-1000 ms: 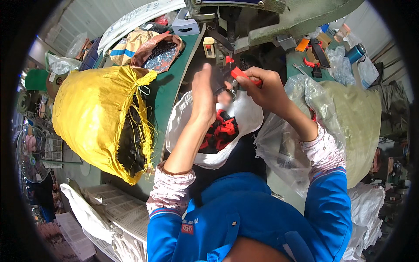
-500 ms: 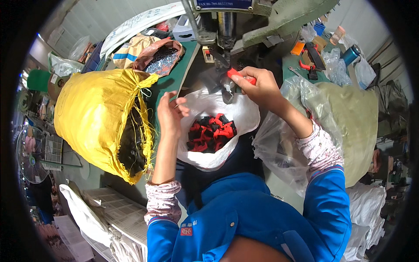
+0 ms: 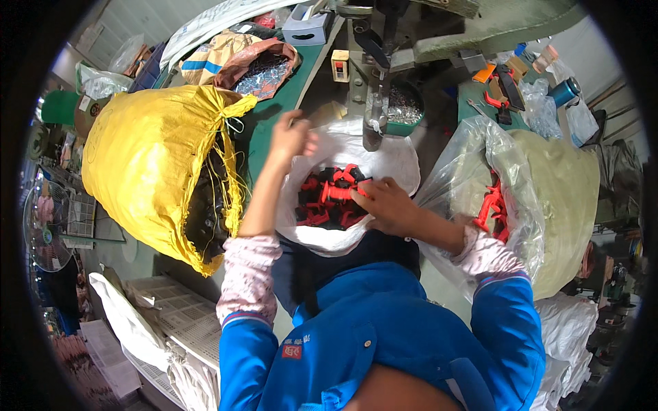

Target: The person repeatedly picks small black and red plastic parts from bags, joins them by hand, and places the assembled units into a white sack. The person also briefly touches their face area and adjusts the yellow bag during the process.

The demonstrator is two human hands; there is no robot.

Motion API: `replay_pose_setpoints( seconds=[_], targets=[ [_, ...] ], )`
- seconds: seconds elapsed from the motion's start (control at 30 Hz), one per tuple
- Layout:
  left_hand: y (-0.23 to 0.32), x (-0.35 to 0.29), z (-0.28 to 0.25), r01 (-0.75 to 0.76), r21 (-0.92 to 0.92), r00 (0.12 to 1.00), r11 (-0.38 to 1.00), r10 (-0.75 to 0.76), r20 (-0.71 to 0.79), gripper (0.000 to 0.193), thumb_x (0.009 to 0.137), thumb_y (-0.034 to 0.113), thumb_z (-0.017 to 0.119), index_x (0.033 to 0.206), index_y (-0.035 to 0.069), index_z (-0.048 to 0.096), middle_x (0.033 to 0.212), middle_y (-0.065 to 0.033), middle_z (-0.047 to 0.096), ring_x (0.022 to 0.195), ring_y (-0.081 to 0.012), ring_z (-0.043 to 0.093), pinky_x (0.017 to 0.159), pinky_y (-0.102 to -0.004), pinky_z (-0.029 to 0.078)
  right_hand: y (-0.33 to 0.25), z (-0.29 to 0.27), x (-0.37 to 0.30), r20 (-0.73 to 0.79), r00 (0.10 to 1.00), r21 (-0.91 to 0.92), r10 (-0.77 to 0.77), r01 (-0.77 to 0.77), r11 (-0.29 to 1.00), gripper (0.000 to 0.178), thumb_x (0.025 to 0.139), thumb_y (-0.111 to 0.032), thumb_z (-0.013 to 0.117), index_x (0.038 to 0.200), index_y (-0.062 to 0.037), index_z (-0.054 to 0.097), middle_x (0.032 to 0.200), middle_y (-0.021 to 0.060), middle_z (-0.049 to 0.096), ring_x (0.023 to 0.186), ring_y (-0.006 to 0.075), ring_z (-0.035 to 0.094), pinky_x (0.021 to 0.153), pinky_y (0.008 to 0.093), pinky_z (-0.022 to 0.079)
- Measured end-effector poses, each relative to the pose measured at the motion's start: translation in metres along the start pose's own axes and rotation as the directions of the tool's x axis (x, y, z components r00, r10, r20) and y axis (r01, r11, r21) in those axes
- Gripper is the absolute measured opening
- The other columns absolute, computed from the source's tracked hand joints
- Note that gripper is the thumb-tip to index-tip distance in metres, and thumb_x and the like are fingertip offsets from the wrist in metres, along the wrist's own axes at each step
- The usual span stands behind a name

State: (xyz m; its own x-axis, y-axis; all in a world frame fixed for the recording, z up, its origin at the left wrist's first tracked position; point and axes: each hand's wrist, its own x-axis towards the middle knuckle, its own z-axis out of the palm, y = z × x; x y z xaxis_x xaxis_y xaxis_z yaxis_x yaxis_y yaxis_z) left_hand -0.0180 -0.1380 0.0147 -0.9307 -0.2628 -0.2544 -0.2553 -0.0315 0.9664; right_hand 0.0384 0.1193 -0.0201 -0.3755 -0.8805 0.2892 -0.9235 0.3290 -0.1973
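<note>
My right hand (image 3: 392,207) reaches into a white woven sack (image 3: 401,164) in front of me, its fingers closed on the end of a red plastic part (image 3: 336,194). That part lies over a heap of red and black plastic pieces (image 3: 315,216) inside the sack. Above the sack's left rim, my left hand (image 3: 290,142) hangs with curled fingers, slightly blurred; whatever it may hold is too small to make out. Just beyond the sack stands the metal post (image 3: 373,127) of a green press machine, close to neither hand's fingertips.
A yellow woven sack (image 3: 151,171) of black pieces bulges at left. Behind it, a paper bag (image 3: 264,75) holds small metal pieces. A green tray (image 3: 408,113) of small metal parts sits by the press. Clear plastic (image 3: 439,185) with red parts stands right.
My right hand has come down from the press into the white sack with the red plastic part. My left hand has risen slightly and moved right. The view has shifted.
</note>
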Motion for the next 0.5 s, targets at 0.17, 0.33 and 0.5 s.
replay_pose_setpoints(
  seconds=[0.17,0.33,0.5],
  targets=[
    [-0.096,0.09,-0.006,-0.091,0.776,0.995,0.624,0.095,0.04,0.026,0.088,0.012,0.052,0.103,-0.009,0.052,0.078,-0.016,0.063,0.06,-0.0207,0.063,0.052,-0.0322,0.053,-0.005,0.014,-0.031,0.371,0.927,-0.008,0.06,-0.062,0.998,0.005,0.074,-0.012,0.054,0.076,-0.0086,0.057,0.071,0.0087,0.058,0.084,0.0258,0.058,0.081,0.0388,0.04],
    [-0.065,0.106,-0.04,-0.094,-0.198,0.975,0.976,0.05,-0.215,0.035,0.091,0.02,0.053,0.117,-0.003,0.045,0.092,-0.0097,0.062,0.082,-0.0155,0.062,0.073,-0.0344,0.051,-0.024,0.006,-0.077,0.429,0.903,0.078,-0.009,-0.028,0.997,0.007,0.073,-0.014,0.057,0.069,-0.0084,0.056,0.071,0.0097,0.06,0.084,0.0267,0.058,0.084,0.0371,0.038],
    [-0.051,0.028,-0.034,-0.174,-0.092,0.984,0.98,0.177,0.023,0.056,0.086,0.013,0.058,0.134,0.002,0.033,0.116,-0.016,0.055,0.096,-0.02,0.057,0.083,-0.0332,0.048,-0.021,-0.02,-0.062,0.031,0.976,0.297,0.216,-0.215,0.931,0.043,0.071,-0.019,0.072,0.11,-0.005,0.058,0.107,0.0159,0.058,0.09,0.0276,0.059,0.086,0.0381,0.042]
  ],
)
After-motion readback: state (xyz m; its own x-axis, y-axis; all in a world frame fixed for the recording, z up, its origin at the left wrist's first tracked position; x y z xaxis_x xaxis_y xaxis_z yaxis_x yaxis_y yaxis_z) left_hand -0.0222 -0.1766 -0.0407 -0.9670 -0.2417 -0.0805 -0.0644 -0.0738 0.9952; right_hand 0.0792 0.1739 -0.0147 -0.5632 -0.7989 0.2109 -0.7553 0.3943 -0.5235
